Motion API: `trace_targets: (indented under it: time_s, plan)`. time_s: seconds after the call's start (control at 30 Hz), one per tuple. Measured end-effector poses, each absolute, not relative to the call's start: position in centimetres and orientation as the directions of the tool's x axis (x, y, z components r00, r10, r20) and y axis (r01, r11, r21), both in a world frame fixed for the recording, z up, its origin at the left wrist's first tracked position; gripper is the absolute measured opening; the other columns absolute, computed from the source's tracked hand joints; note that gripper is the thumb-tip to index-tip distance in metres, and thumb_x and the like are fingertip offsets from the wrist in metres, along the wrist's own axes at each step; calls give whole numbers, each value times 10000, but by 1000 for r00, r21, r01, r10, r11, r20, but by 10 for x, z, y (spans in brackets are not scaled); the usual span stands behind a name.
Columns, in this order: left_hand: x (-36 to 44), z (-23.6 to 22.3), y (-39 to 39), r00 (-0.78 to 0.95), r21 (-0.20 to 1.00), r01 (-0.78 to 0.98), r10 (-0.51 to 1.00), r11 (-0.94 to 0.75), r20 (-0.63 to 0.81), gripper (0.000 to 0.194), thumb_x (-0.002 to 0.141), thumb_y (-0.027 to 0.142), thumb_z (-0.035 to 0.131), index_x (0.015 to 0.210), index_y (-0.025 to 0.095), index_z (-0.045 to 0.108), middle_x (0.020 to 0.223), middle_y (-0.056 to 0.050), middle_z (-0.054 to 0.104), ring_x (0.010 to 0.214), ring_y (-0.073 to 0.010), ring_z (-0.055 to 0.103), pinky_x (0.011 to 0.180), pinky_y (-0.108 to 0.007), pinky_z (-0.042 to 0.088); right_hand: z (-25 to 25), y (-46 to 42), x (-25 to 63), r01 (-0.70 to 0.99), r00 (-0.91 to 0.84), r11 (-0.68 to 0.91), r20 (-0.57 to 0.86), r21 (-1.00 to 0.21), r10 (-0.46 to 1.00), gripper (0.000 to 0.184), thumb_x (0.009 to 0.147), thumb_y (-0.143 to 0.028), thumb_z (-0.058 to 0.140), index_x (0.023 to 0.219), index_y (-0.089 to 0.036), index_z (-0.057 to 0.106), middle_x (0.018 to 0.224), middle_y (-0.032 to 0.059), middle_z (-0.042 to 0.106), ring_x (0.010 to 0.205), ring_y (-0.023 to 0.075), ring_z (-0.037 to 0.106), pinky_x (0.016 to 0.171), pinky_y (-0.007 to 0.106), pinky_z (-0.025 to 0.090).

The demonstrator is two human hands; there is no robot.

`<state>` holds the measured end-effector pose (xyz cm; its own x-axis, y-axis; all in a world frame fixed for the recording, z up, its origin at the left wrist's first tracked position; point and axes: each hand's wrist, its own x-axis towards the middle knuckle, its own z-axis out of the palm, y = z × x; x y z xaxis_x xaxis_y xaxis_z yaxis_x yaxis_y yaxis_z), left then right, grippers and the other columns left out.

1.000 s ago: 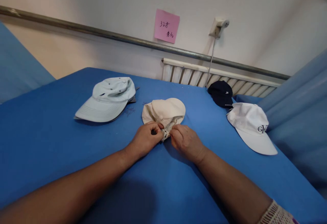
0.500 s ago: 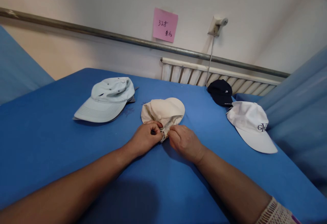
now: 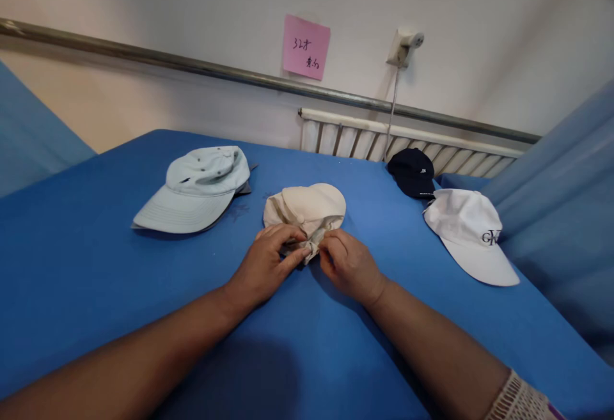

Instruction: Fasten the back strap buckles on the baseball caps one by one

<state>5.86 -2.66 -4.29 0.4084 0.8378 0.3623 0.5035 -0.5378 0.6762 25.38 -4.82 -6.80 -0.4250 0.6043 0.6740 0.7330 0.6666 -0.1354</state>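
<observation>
A cream baseball cap [image 3: 314, 202] lies on the blue-covered table in front of me, its back strap edge turned toward me. My left hand [image 3: 268, 257] grips the near left part of that edge between thumb and fingers. On the other side of the strap, my right hand [image 3: 350, 263] is closed in a pinch on the cap's near right edge. The fingertips hide most of the strap, and its fastening cannot be made out.
To the left sits a pale blue cap [image 3: 201, 183] on top of something dark grey. A black cap [image 3: 411, 171] and a white cap [image 3: 467, 231] are at the right. Behind the blue table cover [image 3: 119, 266] are a radiator [image 3: 355, 139] and a metal rail [image 3: 215, 71].
My left thumb and fingers have spread a little wider along the strap edge. My right hand stays pinched at nearly the same place. The view has shifted slightly.
</observation>
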Motion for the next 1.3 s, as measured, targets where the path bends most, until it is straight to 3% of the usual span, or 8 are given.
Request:
trace_targets:
  time_s: [0.23,0.53,0.73,0.9,1.0,1.1,1.3]
  plan:
    - [56,-38,-34,537,418,564,701,-712,470,223,861,342,627,1040,210,609,1018,-37,680,970,-221,596,941,-396,390,-64,-48,255,722,-392,667,687,-183,612,124,883,-90,459,873,-154,565,868,113,623,831,209,589,744,332,534]
    - [60,-35,-36,577,301,598,660,-743,481,123,878,248,570,984,203,611,988,-38,676,953,-218,588,949,-402,393,-65,-48,254,726,-370,647,658,-236,655,118,878,-96,460,876,-161,558,873,110,612,838,212,581,749,332,520]
    - [64,-36,-37,610,156,651,635,-742,475,247,830,323,663,1007,164,598,1041,-92,666,996,-267,574,959,-447,395,-65,-49,251,730,-307,604,636,-320,708,100,848,-107,487,901,-170,544,838,74,593,773,196,568,698,305,492]
    - [67,-39,-38,619,89,647,590,-757,519,154,878,192,570,1017,142,610,1041,-108,674,1020,-260,574,984,-441,391,-64,-50,251,743,-282,571,611,-348,740,80,846,-133,517,908,-174,547,831,58,598,743,186,570,677,298,475]
    - [65,-38,-37,631,174,620,618,-765,469,173,909,179,506,1040,160,617,1040,-88,678,1005,-245,581,956,-423,406,-63,-49,254,745,-332,591,595,-311,732,77,856,-136,512,907,-171,557,865,76,618,815,203,592,725,313,487]
    - [61,-33,-30,656,374,583,690,-721,307,192,934,235,470,1004,184,641,958,-58,685,930,-223,601,884,-380,434,-63,-48,257,721,-384,619,565,-312,731,92,878,-144,506,935,-176,572,936,87,634,865,195,607,742,300,493]
    - [52,-28,-14,662,794,446,749,-414,19,277,941,349,425,967,182,645,853,-18,660,774,-165,593,719,-280,458,-69,-43,259,596,-417,660,525,-458,742,151,900,-182,532,1037,-188,596,896,43,657,768,147,616,669,251,480]
